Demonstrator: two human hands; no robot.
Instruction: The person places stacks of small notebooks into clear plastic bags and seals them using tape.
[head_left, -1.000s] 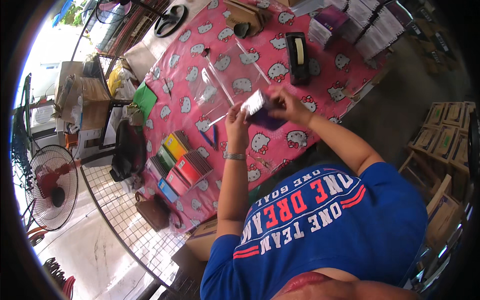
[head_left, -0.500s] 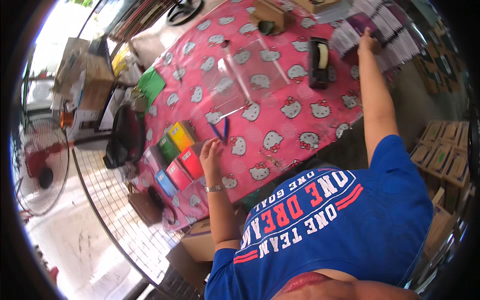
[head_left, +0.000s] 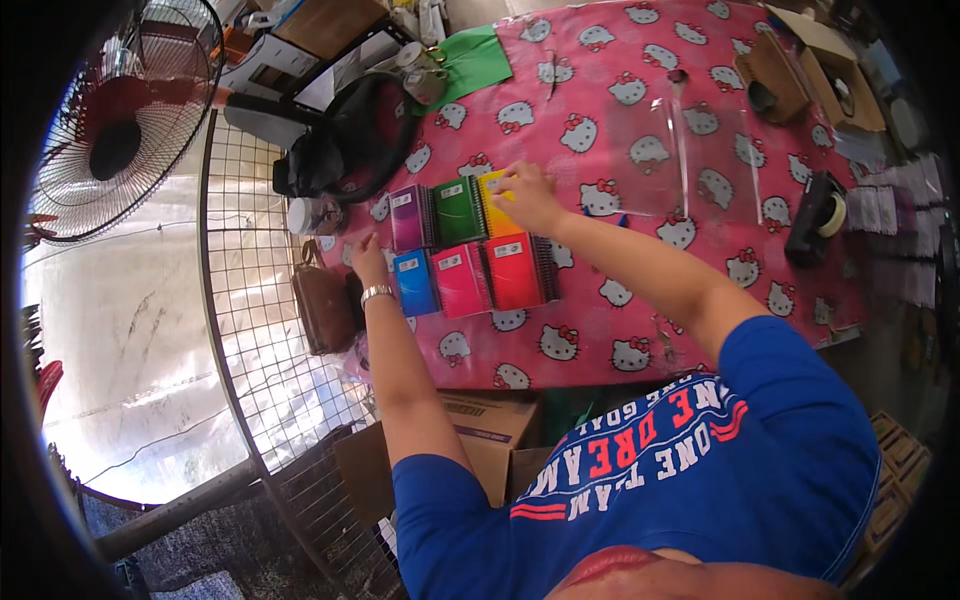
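Six small spiral notebooks lie in two rows on a pink patterned tablecloth (head_left: pixel 600 330): purple (head_left: pixel 408 217), green (head_left: pixel 457 210) and yellow (head_left: pixel 492 190) behind, blue (head_left: pixel 414 282), pink (head_left: pixel 461 279) and red (head_left: pixel 516 270) in front. My right hand (head_left: pixel 527 193) rests on the yellow notebook, fingers curled over it. My left hand (head_left: pixel 368 262), with a metal bracelet at the wrist, sits at the table's left edge beside the blue notebook, fingers apart, holding nothing.
Clear plastic sleeves (head_left: pixel 690 160) lie mid-table. A black tape dispenser (head_left: pixel 815 215) stands right, cardboard boxes (head_left: pixel 810 60) far right. A black bag (head_left: pixel 345 140), green sheet (head_left: pixel 470 60) and brown pouch (head_left: pixel 325 305) are left, by a wire grid (head_left: pixel 250 330) and fan (head_left: pixel 110 130).
My right hand came back from the far right shelf and landed on the yellow notebook. My left hand shifted left to the table edge by the blue notebook. The view swung left.
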